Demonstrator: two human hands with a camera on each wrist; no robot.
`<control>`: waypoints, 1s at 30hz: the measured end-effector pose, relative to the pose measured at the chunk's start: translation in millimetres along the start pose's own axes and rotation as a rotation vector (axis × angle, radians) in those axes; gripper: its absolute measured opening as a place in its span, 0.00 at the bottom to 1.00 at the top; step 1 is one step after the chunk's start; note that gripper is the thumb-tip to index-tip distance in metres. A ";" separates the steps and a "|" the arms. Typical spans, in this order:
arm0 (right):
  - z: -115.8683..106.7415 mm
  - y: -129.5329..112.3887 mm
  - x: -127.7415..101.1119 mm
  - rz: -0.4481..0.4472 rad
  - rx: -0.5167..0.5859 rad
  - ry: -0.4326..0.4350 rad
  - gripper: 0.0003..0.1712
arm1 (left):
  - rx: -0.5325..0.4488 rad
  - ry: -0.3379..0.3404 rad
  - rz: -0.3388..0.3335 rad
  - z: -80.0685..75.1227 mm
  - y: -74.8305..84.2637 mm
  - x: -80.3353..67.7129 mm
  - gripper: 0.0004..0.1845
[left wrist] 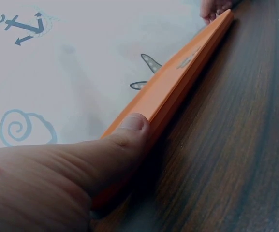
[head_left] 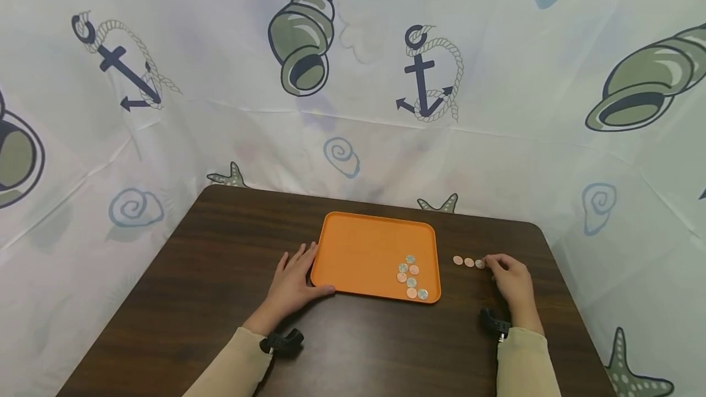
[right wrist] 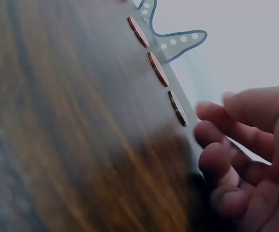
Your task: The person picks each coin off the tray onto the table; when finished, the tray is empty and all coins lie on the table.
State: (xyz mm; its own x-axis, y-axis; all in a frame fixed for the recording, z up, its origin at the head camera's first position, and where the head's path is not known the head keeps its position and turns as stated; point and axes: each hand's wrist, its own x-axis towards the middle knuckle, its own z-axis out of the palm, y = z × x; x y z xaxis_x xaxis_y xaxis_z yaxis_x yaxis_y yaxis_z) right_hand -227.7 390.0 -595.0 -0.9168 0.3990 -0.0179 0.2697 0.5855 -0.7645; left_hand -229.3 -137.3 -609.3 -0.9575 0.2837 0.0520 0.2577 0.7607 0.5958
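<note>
Cream-sleeved, the left hand (head_left: 290,287) spreads its grip against the orange tray (head_left: 358,247), thumb at the near edge; the right hand (head_left: 514,282) curls its grip, contents unclear, beside three coins (head_left: 469,262) on the worktop (head_left: 380,348), right of the tray.

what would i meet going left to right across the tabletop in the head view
Left hand, orange tray, row of coins on the table beside it, right hand.
</note>
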 end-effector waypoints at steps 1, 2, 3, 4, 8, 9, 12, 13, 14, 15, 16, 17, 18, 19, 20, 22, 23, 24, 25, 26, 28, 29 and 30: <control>0.4 -0.1 -0.4 0.002 0.031 0.032 0.22 | 0.004 -0.001 0.000 0.6 -0.8 -0.5 0.66; 0.8 -0.6 -0.5 0.000 0.073 0.068 0.21 | 0.002 -0.002 0.001 0.8 -1.1 -1.0 0.66; 0.9 -1.7 -1.0 -0.006 0.117 0.103 0.20 | -0.002 0.001 0.002 0.7 -1.4 -1.4 0.66; 0.9 -3.2 -1.0 -0.018 0.163 0.133 0.19 | -0.002 0.006 0.003 0.6 -1.7 -1.8 0.66; -3.1 -12.9 -3.2 -0.055 0.229 0.151 0.21 | -0.004 0.018 0.000 -1.0 -2.4 -2.6 0.65; -5.2 -16.0 -4.1 -0.059 0.218 0.141 0.21 | 0.002 0.017 0.001 -0.8 -2.9 -2.4 0.65; -14.2 -27.2 -7.2 -0.083 0.162 0.109 0.21 | 0.010 0.005 0.004 -0.1 -2.8 -1.5 0.65; -17.4 -31.5 -7.9 -0.102 0.131 0.100 0.21 | 0.009 0.002 0.006 0.2 -2.4 -1.1 0.65; -20.6 -36.2 -8.9 -0.123 0.099 0.088 0.21 | 0.008 0.002 0.007 0.5 -2.1 -0.8 0.65; -23.7 -41.1 -10.5 -0.147 0.069 0.066 0.21 | 0.002 0.002 0.006 0.4 -1.5 -0.8 0.65; -26.7 -46.0 -12.2 -0.175 0.039 0.038 0.21 | -0.003 0.002 0.005 0.2 -0.7 -0.8 0.65; -29.5 -51.2 -14.3 -0.201 0.011 0.007 0.21 | -0.002 0.003 0.005 0.3 -0.3 -0.8 0.65; -32.0 -56.4 -16.9 -0.230 -0.014 -0.025 0.22 | -0.005 0.002 0.003 0.3 0.0 -0.9 0.65; -34.3 -62.0 -19.9 -0.260 -0.038 -0.054 0.22 | -0.007 -0.001 0.001 0.1 0.4 -1.1 0.65; -36.4 -67.7 -23.4 -0.287 -0.050 -0.085 0.22 | -0.010 -0.001 0.001 0.0 0.5 -1.3 0.66; -39.8 -80.2 -29.9 -0.341 -0.065 -0.143 0.21 | -0.010 -0.002 0.002 -0.1 0.1 -1.2 0.66; -41.2 -87.0 -33.0 -0.363 -0.066 -0.173 0.20 | -0.009 0.000 0.004 -0.2 -0.1 -0.8 0.65; -42.2 -93.6 -35.8 -0.384 -0.067 -0.201 0.20 | -0.008 0.005 0.005 -0.2 -0.5 -0.2 0.65; -42.9 -98.9 -39.2 -0.397 -0.067 -0.228 0.19 | -0.004 0.009 0.009 0.1 -0.6 0.0 0.65; -43.3 -104.1 -42.7 -0.406 -0.066 -0.256 0.18 | -0.005 0.012 0.010 0.3 -0.5 0.3 0.65; -42.7 -112.6 -49.7 -0.419 -0.060 -0.306 0.16 | -0.001 0.014 0.009 1.0 -0.4 0.4 0.65; -41.7 -115.5 -53.0 -0.430 -0.057 -0.326 0.15 | -0.001 0.009 0.006 1.5 -0.2 0.3 0.65; -40.6 -117.8 -56.4 -0.441 -0.058 -0.342 0.14 | -0.003 0.002 0.003 2.0 0.0 0.1 0.65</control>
State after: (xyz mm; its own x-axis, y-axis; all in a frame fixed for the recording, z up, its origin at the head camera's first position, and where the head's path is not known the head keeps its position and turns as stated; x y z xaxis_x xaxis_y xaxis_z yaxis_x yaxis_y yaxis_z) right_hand -195.9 327.2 -477.7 -0.9871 -0.1388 0.0802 -0.1542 0.6867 -0.7104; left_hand -229.1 -136.1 -610.9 -0.9570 0.2848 0.0549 0.2600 0.7584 0.5977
